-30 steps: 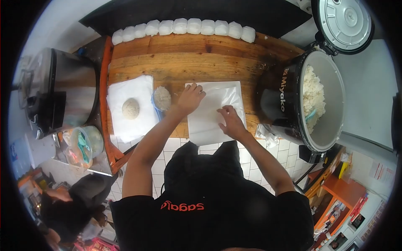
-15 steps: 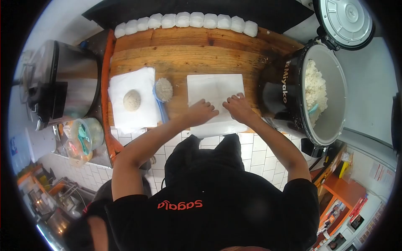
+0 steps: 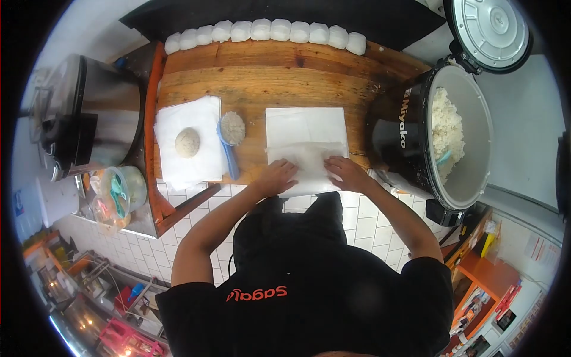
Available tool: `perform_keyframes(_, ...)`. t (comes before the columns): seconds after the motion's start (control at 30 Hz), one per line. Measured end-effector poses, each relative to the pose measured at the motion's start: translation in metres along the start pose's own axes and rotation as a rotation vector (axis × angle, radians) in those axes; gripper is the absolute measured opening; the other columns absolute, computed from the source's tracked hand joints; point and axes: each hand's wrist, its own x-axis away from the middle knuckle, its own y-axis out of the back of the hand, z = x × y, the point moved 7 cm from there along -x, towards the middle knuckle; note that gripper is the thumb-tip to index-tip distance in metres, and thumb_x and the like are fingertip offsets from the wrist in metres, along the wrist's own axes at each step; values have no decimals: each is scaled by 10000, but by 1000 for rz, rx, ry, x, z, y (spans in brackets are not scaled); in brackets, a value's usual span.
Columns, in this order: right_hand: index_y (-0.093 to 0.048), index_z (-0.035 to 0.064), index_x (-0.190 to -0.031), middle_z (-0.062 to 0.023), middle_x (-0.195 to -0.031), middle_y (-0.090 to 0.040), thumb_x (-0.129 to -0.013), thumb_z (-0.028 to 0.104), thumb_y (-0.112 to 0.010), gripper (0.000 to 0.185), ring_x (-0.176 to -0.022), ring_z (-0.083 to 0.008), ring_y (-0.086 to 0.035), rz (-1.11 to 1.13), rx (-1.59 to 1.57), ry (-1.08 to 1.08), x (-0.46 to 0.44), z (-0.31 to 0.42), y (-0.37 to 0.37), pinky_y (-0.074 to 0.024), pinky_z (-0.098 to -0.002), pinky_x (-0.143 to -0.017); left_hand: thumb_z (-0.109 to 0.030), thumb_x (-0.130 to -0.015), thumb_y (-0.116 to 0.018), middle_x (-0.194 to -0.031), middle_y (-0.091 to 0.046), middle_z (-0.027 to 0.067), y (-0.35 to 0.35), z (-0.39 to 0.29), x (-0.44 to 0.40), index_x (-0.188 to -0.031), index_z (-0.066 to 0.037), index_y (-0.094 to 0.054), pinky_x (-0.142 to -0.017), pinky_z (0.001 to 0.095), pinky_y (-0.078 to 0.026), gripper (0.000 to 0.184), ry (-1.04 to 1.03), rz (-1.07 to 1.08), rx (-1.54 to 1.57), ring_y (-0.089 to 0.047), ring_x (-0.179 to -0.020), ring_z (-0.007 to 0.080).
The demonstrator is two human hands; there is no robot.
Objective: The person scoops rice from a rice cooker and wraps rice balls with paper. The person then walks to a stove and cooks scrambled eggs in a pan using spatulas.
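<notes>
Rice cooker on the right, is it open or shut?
The rice cooker is open: its lid is swung back and rice shows inside.

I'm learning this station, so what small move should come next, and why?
I'd probably draw the translucent sheet clear of the white sheets beneath: the left hand and right hand are at its two sides, and its far edge lies well short of theirs.

Shirt (image 3: 315, 324): black, lower centre of frame
Sleeves (image 3: 427, 275): short, same black
Chest lettering (image 3: 259, 293): red, upside down in frame
Trousers (image 3: 285, 229): black, centre of frame
</notes>
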Motion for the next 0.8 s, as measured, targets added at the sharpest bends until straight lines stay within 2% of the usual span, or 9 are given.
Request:
perform_keyframes(0.1,-602,55,-1077,-144,-1035,-662,-802,142,-648,292,-1016,-318,-612,232,-71,-187,-3,-32,-24,-500,-393,-851,-180,-799,-647,-910,-579,88,-15,18,-7,-962,-36,-596,-801,392,-466,223,271,146,34,-547,-894,289)
perform_keyframes(0.2,-611,59,-1060,-170,-990,-671,-785,160,-670,299,-980,-337,-630,187,-328,-670,-28,-58,-13,-503,-422,-813,-211,-797,-671,-921,-578,94,-23,52,-12,-972,-47,-602,-814,413,-460,250,778,216,281,-546,-907,307)
perform_keyframes(0.27,-616,66,-1000,-147,-916,-630,-771,175,-684,262,-907,-324,-605,86,-167,-503,-40,-58,-8,-474,-433,-816,-212,-793,-673,-920,-574,96,-15,58,-16,-964,-59,-602,-803,426,-448,240,844,133,243,-542,-909,307)
perform_keyframes(0.33,-610,69,-962,-126,-885,-595,-780,166,-671,215,-885,-314,-581,25,74,-278,-52,-43,-1,-456,-428,-804,-205,-792,-666,-913,-569,95,-2,49,-27,-952,-70,-600,-782,435,-431,220,592,-4,-63,-537,-905,298)
perform_keyframes(0.43,-596,69,-913,-94,-887,-553,-778,147,-645,163,-906,-288,-552,221,90,-353,-41,-32,-19,-435,-398,-781,-188,-791,-638,-891,-558,97,2,26,-31,-930,-80,-590,-755,427,-405,182,311,63,-182,-527,-902,278)
perform_keyframes(0.57,-601,62,-860,-85,-916,-559,-741,128,-627,139,-916,-271,-550,1,254,-70,-21,-4,-22,-438,-409,-743,-179,-793,-585,-893,-573,92,-10,-6,-20,-862,-85,-593,-752,420,-401,118,114,64,-274,-534,-876,266)
perform_keyframes(0.67,-611,58,-904,-104,-950,-587,-760,120,-621,157,-924,-301,-561,-8,59,-161,-18,-14,-19,-459,-435,-753,-167,-798,-580,-887,-589,111,-11,-7,-17,-845,-74,-587,-727,418,-412,105,273,115,-200,-547,-886,270)
perform_keyframes(0.7,-616,57,-903,-113,-963,-593,-765,129,-622,155,-927,-311,-567,28,-4,-311,-19,-28,-23,-467,-435,-764,-127,-791,-592,-886,-596,150,-16,1,-14,-944,-46,-547,-724,465,-430,180,392,126,-76,-552,-892,317)
perform_keyframes(0.8,-630,57,-877,-141,-972,-611,-770,161,-632,149,-928,-335,-588,67,-137,-676,-23,-60,-30,-482,-431,-796,-113,-785,-623,-899,-591,192,-15,23,-12,-1031,-17,-487,-794,507,-441,297,686,-130,152,-547,-907,379)
